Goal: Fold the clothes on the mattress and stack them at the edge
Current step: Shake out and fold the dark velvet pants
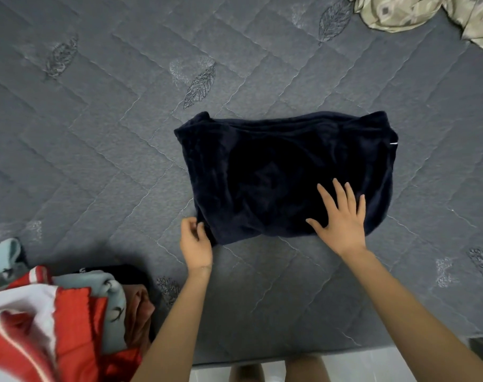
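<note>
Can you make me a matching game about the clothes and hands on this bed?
Things:
1. dark blue garment
2. beige patterned cloth
3. red and white garment
4. right hand

Places or states:
A. crumpled at the far right
B. pressed flat, fingers spread
C. middle of the mattress
D. in the heap at the near left

Pairs: 1-C, 2-A, 3-D, 4-B

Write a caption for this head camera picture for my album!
Right hand flat on a folded dark garment, left hand pinching its corner, on a grey mattress.
</note>
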Demonstrator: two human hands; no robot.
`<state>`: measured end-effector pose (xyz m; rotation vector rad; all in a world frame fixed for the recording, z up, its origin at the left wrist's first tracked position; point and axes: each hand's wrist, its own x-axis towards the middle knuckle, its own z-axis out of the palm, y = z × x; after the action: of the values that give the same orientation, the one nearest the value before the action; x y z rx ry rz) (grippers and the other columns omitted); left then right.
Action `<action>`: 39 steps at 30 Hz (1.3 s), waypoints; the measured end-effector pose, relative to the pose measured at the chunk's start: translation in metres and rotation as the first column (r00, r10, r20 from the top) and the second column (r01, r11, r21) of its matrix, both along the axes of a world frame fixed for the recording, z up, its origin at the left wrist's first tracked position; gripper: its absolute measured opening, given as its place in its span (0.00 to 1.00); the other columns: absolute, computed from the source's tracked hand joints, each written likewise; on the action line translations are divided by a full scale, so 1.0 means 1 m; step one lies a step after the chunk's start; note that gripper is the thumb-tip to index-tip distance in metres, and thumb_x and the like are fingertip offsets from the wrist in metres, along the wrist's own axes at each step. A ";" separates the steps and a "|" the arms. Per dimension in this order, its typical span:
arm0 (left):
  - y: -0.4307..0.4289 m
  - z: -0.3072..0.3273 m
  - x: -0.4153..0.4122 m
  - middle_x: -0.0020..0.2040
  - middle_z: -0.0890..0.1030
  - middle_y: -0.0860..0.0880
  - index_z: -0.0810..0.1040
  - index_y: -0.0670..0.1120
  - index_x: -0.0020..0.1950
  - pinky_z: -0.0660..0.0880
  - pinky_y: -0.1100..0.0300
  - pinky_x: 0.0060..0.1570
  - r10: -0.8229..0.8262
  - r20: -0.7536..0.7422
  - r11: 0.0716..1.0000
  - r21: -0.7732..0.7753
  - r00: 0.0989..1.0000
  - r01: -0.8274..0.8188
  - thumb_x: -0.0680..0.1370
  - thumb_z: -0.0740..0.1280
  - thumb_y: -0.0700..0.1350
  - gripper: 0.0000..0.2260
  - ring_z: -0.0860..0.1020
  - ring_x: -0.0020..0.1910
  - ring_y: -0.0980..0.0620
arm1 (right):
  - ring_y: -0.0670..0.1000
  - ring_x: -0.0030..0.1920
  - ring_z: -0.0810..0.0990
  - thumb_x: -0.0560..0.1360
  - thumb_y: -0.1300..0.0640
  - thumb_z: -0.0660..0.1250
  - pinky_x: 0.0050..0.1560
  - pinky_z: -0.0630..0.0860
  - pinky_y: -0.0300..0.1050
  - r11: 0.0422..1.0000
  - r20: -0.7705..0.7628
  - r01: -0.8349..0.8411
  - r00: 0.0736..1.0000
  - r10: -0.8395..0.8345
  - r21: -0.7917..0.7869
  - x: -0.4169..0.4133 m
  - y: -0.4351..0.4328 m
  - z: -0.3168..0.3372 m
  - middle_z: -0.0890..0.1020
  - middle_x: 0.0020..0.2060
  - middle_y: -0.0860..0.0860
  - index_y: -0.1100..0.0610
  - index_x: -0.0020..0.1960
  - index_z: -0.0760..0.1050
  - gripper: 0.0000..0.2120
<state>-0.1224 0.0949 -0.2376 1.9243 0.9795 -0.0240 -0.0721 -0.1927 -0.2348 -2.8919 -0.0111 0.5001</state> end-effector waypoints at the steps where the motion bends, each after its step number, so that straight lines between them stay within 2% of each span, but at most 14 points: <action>1: 0.006 0.001 0.002 0.43 0.75 0.47 0.71 0.39 0.51 0.67 0.60 0.46 0.027 0.010 0.999 0.030 1.000 -0.027 0.81 0.58 0.36 0.03 0.73 0.42 0.50 | 0.56 0.78 0.45 0.74 0.44 0.69 0.74 0.38 0.60 1.000 0.005 -0.003 1.000 0.003 -0.006 0.001 -0.002 0.000 0.52 0.78 0.53 0.49 0.78 0.55 0.38; 6: 0.035 0.002 0.011 0.44 0.73 0.44 0.68 0.42 0.49 0.66 0.63 0.43 0.111 0.013 0.986 0.125 0.994 -0.112 0.81 0.56 0.34 0.05 0.71 0.44 0.48 | 0.57 0.77 0.51 0.73 0.48 0.71 0.75 0.43 0.62 0.999 0.042 0.032 0.999 -0.033 0.018 0.005 -0.013 -0.001 0.59 0.76 0.54 0.51 0.75 0.61 0.35; 8: 0.035 0.004 0.014 0.47 0.74 0.43 0.70 0.41 0.51 0.71 0.55 0.50 0.110 -0.037 0.987 0.120 0.993 -0.105 0.81 0.56 0.33 0.06 0.73 0.46 0.47 | 0.57 0.77 0.51 0.73 0.48 0.71 0.75 0.43 0.62 0.997 0.060 0.052 0.997 -0.055 0.050 0.006 -0.019 -0.001 0.59 0.76 0.55 0.51 0.75 0.63 0.34; 10: 0.027 0.009 0.020 0.56 0.74 0.40 0.71 0.37 0.59 0.70 0.49 0.62 0.072 -0.010 0.982 0.173 0.997 -0.069 0.80 0.56 0.31 0.10 0.73 0.56 0.44 | 0.57 0.77 0.51 0.73 0.45 0.70 0.75 0.42 0.60 0.988 0.084 0.115 0.989 -0.124 0.105 0.009 -0.027 0.001 0.58 0.76 0.55 0.51 0.75 0.63 0.34; 13: 0.001 0.021 0.029 0.67 0.70 0.37 0.70 0.36 0.67 0.62 0.48 0.70 -0.154 0.128 0.905 0.417 0.980 0.088 0.79 0.58 0.32 0.17 0.67 0.68 0.41 | 0.57 0.77 0.50 0.73 0.41 0.68 0.76 0.44 0.59 0.938 0.095 0.279 0.948 -0.303 0.206 0.016 -0.043 0.006 0.55 0.77 0.56 0.51 0.76 0.60 0.36; 16: -0.041 0.028 0.040 0.71 0.67 0.39 0.71 0.43 0.70 0.55 0.43 0.72 -0.486 0.062 0.740 0.559 0.872 0.373 0.79 0.62 0.38 0.19 0.64 0.72 0.40 | 0.55 0.77 0.49 0.73 0.38 0.68 0.76 0.49 0.57 0.861 0.036 0.419 0.894 -0.447 0.288 0.027 -0.059 0.009 0.53 0.78 0.55 0.48 0.77 0.55 0.40; 20: -0.105 0.015 0.060 0.78 0.57 0.43 0.58 0.53 0.77 0.45 0.39 0.73 -0.758 -0.196 0.454 0.527 0.623 0.719 0.81 0.58 0.53 0.25 0.52 0.77 0.40 | 0.50 0.77 0.51 0.70 0.38 0.71 0.76 0.53 0.53 0.639 -0.193 0.607 0.779 -0.597 0.472 0.044 -0.078 0.002 0.52 0.78 0.50 0.48 0.79 0.46 0.48; 24: -0.138 -0.020 0.081 0.79 0.40 0.45 0.36 0.57 0.77 0.35 0.36 0.70 -0.765 -0.467 0.225 0.451 0.443 0.864 0.79 0.51 0.64 0.33 0.38 0.77 0.40 | 0.48 0.74 0.62 0.66 0.39 0.75 0.74 0.61 0.51 0.293 -0.526 0.780 0.600 -0.603 0.553 0.061 -0.092 -0.011 0.59 0.76 0.47 0.47 0.78 0.40 0.55; 29: -0.134 -0.042 0.098 0.77 0.32 0.47 0.29 0.57 0.73 0.31 0.36 0.68 -0.733 -0.594 0.162 0.321 0.332 0.933 0.79 0.47 0.67 0.34 0.32 0.75 0.42 | 0.45 0.58 0.79 0.66 0.44 0.76 0.60 0.75 0.47 0.141 -0.667 0.794 0.580 -0.467 0.591 0.072 -0.093 -0.018 0.79 0.60 0.42 0.44 0.70 0.66 0.35; 31: -0.130 -0.035 0.102 0.77 0.32 0.48 0.31 0.58 0.75 0.29 0.37 0.67 -0.766 -0.575 0.172 0.249 0.288 0.953 0.79 0.49 0.66 0.34 0.31 0.75 0.43 | 0.49 0.56 0.82 0.69 0.47 0.74 0.57 0.76 0.47 0.087 -0.742 0.814 0.563 -0.363 0.575 0.078 -0.092 -0.008 0.81 0.59 0.48 0.48 0.68 0.71 0.29; 33: -0.125 -0.023 0.106 0.78 0.36 0.50 0.40 0.58 0.78 0.28 0.42 0.68 -0.831 -0.456 0.290 0.136 0.320 0.947 0.79 0.51 0.64 0.32 0.32 0.76 0.47 | 0.52 0.56 0.82 0.69 0.48 0.73 0.55 0.77 0.48 0.052 -0.795 0.833 0.542 -0.273 0.550 0.083 -0.087 0.006 0.83 0.58 0.52 0.52 0.65 0.75 0.26; 35: -0.118 -0.007 0.110 0.79 0.48 0.52 0.54 0.57 0.78 0.31 0.47 0.71 -0.834 -0.232 0.512 0.014 0.501 0.859 0.81 0.53 0.61 0.26 0.42 0.78 0.51 | 0.53 0.57 0.82 0.69 0.50 0.74 0.57 0.77 0.49 0.058 -0.756 0.797 0.592 -0.280 0.602 0.090 -0.076 0.024 0.83 0.57 0.52 0.53 0.66 0.74 0.27; 37: -0.107 0.015 0.111 0.76 0.63 0.53 0.63 0.54 0.75 0.44 0.51 0.76 -0.705 -0.014 0.704 -0.133 0.709 0.698 0.82 0.54 0.57 0.21 0.57 0.76 0.54 | 0.51 0.56 0.82 0.68 0.54 0.75 0.55 0.79 0.47 0.089 -0.656 0.706 0.691 -0.303 0.703 0.098 -0.056 0.045 0.83 0.57 0.50 0.51 0.66 0.73 0.27; 39: -0.091 0.039 0.109 0.71 0.70 0.54 0.68 0.52 0.72 0.60 0.56 0.73 -0.495 0.119 0.803 -0.316 0.861 0.505 0.82 0.56 0.55 0.19 0.67 0.70 0.57 | 0.47 0.55 0.82 0.67 0.56 0.76 0.50 0.79 0.40 0.136 -0.569 0.613 0.779 -0.263 0.778 0.106 -0.025 0.069 0.83 0.56 0.45 0.47 0.65 0.72 0.28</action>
<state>-0.0132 0.0039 -0.1988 1.7983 0.3826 -0.4425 0.0339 -0.2176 -0.1656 -1.4227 0.4537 0.5320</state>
